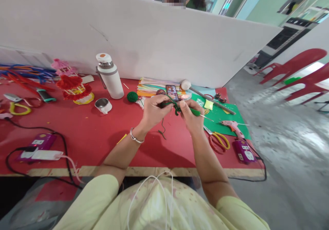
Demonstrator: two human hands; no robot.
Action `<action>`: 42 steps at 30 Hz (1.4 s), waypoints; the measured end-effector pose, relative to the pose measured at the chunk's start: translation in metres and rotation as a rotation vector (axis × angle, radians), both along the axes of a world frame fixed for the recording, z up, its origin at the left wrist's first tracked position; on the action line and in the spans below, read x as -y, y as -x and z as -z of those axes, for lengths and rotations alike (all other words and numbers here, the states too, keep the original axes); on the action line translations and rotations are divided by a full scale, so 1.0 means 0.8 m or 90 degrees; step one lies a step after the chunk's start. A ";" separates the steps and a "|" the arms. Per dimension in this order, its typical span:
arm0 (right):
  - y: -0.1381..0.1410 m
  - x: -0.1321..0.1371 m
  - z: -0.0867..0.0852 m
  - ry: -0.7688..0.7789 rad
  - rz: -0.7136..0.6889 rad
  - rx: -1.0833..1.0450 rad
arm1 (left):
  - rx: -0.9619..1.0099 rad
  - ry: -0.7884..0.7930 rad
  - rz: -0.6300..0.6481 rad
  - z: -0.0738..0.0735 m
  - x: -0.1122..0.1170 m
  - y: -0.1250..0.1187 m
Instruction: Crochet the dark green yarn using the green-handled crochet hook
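Note:
Above the red tabletop, both hands are close together at a small piece of dark green yarn work [177,111]. My left hand [154,113] pinches the piece and its yarn between thumb and fingers. My right hand [192,118] is closed on a green-handled crochet hook [195,112], its thin metal shaft pointing out to the right. The right thumb and fingertips also touch the yarn work. A loose strand of green yarn [161,133] hangs below onto the table. Behind the hands, a phone [172,92] with a lit screen stands propped, partly hidden. A green yarn ball [132,97] lies to the left.
A white thermos [111,77] and metal-lined cup [103,105] stand left. Red-handled scissors [218,142], a pink glue gun [233,127] and a purple power strip [244,151] lie right. Another purple strip [38,144] lies left. A white partition [154,41] rises behind.

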State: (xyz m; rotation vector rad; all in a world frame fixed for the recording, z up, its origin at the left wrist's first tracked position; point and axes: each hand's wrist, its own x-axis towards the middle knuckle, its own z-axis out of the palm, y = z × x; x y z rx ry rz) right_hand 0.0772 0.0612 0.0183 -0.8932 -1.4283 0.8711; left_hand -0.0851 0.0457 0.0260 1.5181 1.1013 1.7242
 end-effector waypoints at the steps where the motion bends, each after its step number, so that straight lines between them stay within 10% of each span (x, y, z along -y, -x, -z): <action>1: -0.003 -0.002 0.003 0.044 -0.038 -0.013 | -0.004 0.000 0.007 -0.001 0.001 0.001; 6: -0.013 -0.009 0.009 0.094 -0.198 -0.001 | -0.016 0.001 0.035 -0.002 0.001 0.006; 12: -0.012 -0.002 -0.015 -0.093 -0.132 0.171 | 0.022 0.022 0.067 0.001 -0.003 0.010; 20: -0.012 0.001 -0.013 -0.006 -0.212 0.092 | 0.086 0.067 0.125 0.006 -0.007 0.007; 28: -0.007 0.003 -0.002 -0.036 -0.180 0.036 | 0.261 0.165 0.243 0.004 -0.008 0.003; 38: 0.010 0.014 0.011 -0.178 0.012 0.154 | 0.273 0.119 0.077 0.009 -0.006 -0.018; 42: 0.014 0.007 0.033 -0.294 0.077 0.164 | 0.337 0.229 0.155 0.005 -0.005 -0.015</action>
